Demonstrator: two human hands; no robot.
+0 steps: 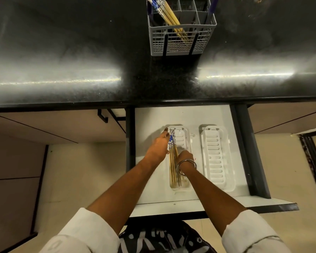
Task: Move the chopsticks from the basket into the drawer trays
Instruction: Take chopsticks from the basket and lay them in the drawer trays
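A bundle of wooden chopsticks (172, 170) with blue-and-white patterned tops lies lengthwise in the left white tray (187, 136) inside the open drawer (151, 189). My left hand (159, 147) reaches along the bundle's left side with its fingers stretched out, touching the patterned tops. My right hand (184, 157), a metal bangle on its wrist, is curled over the middle of the bundle and grips it. The right white tray (216, 156) holds nothing. On the counter, the grey basket (181, 42) holds several more chopsticks (167, 12), leaning to the left.
The dark glossy countertop (80, 52) runs across the top, its front edge overhanging the back of the drawer. Dark drawer side rails (248, 152) flank the white drawer floor. Closed cabinet fronts lie left and right, with tiled floor below.
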